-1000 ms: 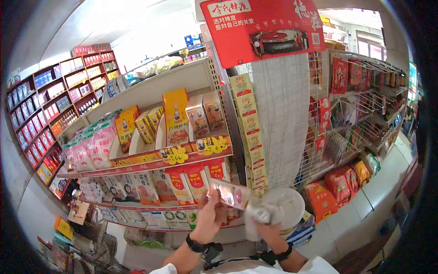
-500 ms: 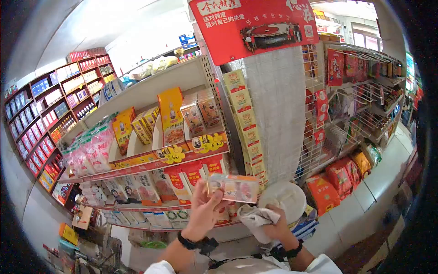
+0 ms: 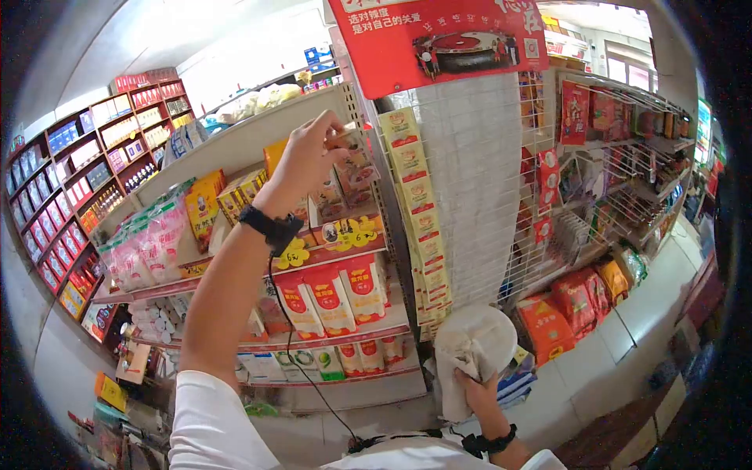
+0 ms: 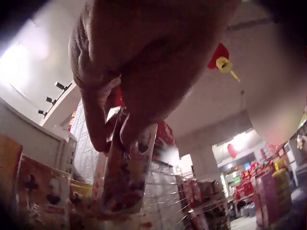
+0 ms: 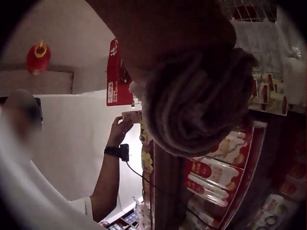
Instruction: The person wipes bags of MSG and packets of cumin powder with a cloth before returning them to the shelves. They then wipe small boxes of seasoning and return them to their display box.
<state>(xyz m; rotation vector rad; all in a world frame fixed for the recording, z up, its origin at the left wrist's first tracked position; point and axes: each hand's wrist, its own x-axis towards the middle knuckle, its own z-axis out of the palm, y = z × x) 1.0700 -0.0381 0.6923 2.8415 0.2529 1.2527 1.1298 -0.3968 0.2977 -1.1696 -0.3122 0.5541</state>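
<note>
My left hand (image 3: 313, 153) is raised at the right end of the upper shelf (image 3: 329, 252). Its fingers and thumb pinch the top of a small printed spice box (image 3: 359, 166), which hangs upright in the left wrist view, close to similar boxes (image 4: 41, 189). Lower down at the right, my right hand (image 3: 480, 394) grips a crumpled pale cloth (image 3: 454, 384). In the right wrist view the cloth (image 5: 192, 105) bunches in thick folds below the hand. A round white lid or stool top (image 3: 497, 329) lies just behind that hand.
Red-and-white packets (image 3: 329, 298) fill the shelf below, and pink-white bags (image 3: 149, 251) stand at the left. A strip of yellow sachets (image 3: 423, 204) hangs beside a wire rack (image 3: 540, 227). Red and orange bags (image 3: 544, 325) sit low at the right. A cable (image 3: 294, 352) trails from my left wrist.
My left hand has carried the spice box from low in front of me up to the upper shelf. My right hand has stopped rubbing motion near the box and lowered slightly, still gripping the cloth.
</note>
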